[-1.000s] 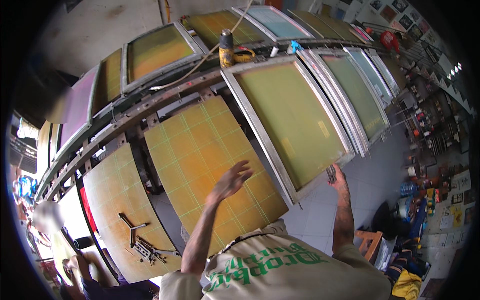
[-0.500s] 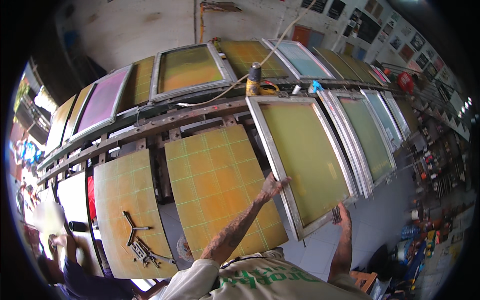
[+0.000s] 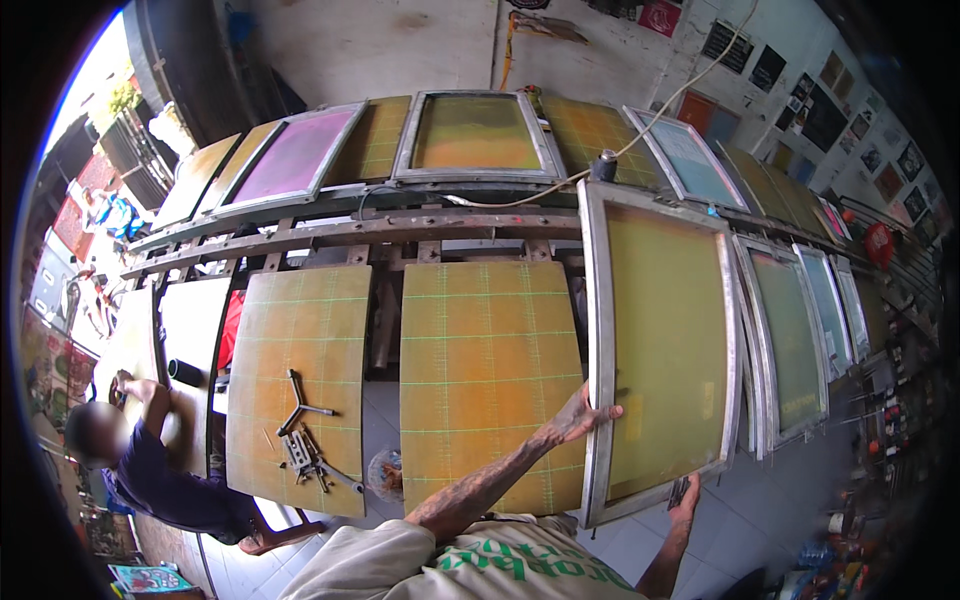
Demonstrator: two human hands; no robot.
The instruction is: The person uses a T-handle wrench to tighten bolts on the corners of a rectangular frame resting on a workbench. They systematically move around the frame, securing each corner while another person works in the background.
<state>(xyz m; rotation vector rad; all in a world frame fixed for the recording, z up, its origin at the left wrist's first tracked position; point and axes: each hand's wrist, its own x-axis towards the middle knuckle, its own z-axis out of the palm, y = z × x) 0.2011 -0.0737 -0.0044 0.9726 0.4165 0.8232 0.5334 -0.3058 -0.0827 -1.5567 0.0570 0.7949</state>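
My left hand point(image 3: 588, 412) is closed on the left rail of a silkscreen printing frame point(image 3: 597, 350), its thumb over the rail. The frame has a metal border and a yellow-green mesh point(image 3: 665, 340). At the frame's lower right corner my right hand point(image 3: 684, 498) is closed round the bottom edge, beside a small dark piece; its fingers are partly hidden. The frame is tilted, its far end raised in front of a heat gun point(image 3: 604, 165), of which only the top shows. Left of it lies a flat printing board point(image 3: 490, 375) marked with green grid lines.
A second board point(image 3: 300, 340) carries a three-armed wrench point(image 3: 300, 402) and metal clamp parts point(image 3: 305, 455). More silkscreen frames point(image 3: 790, 340) stand to the right. A metal rail point(image 3: 400, 228) runs behind, with a cable point(image 3: 680, 115) overhead. Another person point(image 3: 180, 480) works at far left.
My view has swung to the left. The frame in my hands has risen at its far end and now hides most of the heat gun. Both hands keep their hold.
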